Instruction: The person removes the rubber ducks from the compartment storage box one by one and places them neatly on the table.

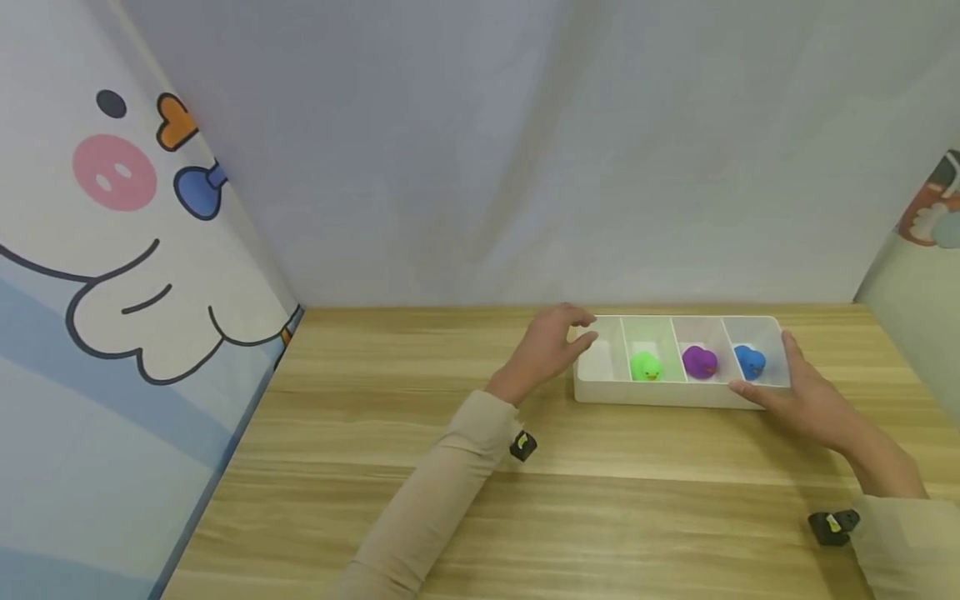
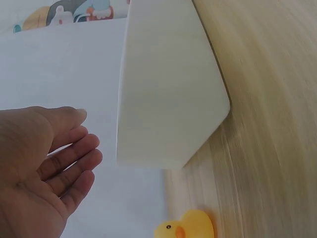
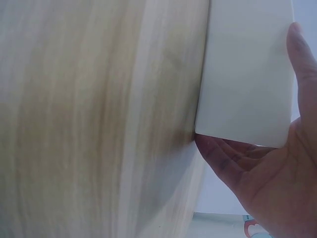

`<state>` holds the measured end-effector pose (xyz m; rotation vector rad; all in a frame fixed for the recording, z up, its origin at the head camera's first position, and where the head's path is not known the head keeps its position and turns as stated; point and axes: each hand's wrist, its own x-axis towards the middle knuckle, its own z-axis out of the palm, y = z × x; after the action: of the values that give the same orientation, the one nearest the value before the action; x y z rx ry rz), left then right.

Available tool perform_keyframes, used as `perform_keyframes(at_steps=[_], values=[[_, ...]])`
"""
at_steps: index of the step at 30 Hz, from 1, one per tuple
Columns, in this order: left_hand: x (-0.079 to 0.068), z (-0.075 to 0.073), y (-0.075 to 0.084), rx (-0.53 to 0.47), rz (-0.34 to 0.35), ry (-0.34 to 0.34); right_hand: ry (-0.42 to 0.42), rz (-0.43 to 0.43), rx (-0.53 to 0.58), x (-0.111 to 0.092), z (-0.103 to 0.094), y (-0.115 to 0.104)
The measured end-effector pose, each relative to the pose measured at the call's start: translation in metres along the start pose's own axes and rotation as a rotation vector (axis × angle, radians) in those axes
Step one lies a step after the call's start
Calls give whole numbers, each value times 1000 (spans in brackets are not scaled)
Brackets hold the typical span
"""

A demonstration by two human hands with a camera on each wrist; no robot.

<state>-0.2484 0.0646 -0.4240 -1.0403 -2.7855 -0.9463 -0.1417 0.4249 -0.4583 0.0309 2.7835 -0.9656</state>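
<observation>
A long white divided box (image 1: 652, 393) lies on the table. Three of its compartments each hold a toy duck: a green duck (image 1: 647, 367), a purple duck (image 1: 700, 362) and a blue duck (image 1: 750, 362). The leftmost compartment has no duck in it. My right hand (image 1: 813, 404) grips the box's right end, thumb on the front rim and fingers round the end wall. At the left end, my left hand (image 1: 546, 346) hovers with relaxed fingers, holding nothing. Only the left wrist view shows a yellow duck (image 2: 190, 225), on the table beyond the box's left end.
The wooden table (image 1: 360, 433) reaches back to a pale curtain (image 1: 450, 167). A cartoon-printed panel (image 1: 90, 250) borders the left side, and another printed panel (image 1: 933, 217) stands at the right. Small black wrist cameras (image 1: 832, 527) are worn at both sleeves.
</observation>
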Motion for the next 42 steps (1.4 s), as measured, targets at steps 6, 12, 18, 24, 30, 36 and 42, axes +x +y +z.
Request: perform_keyframes(at_steps=[6,12,18,24,30,36,42], values=[[5,5,12,52,25,-32,-9,11,-8,-3,-1,0],[8,13,18,79,38,-64,-9,4,-2,-1,-1,1],[10,18,26,99,62,-100,-5,-2,-9,0,0,0],[16,29,32,114,104,-132,1,-1,-11,0,0,0],[20,36,36,146,118,-157,12,-25,3,1,0,1],[23,40,41,200,143,-179,27,-40,9,1,0,0],[26,40,46,268,135,-219,12,-25,15,0,0,-1]])
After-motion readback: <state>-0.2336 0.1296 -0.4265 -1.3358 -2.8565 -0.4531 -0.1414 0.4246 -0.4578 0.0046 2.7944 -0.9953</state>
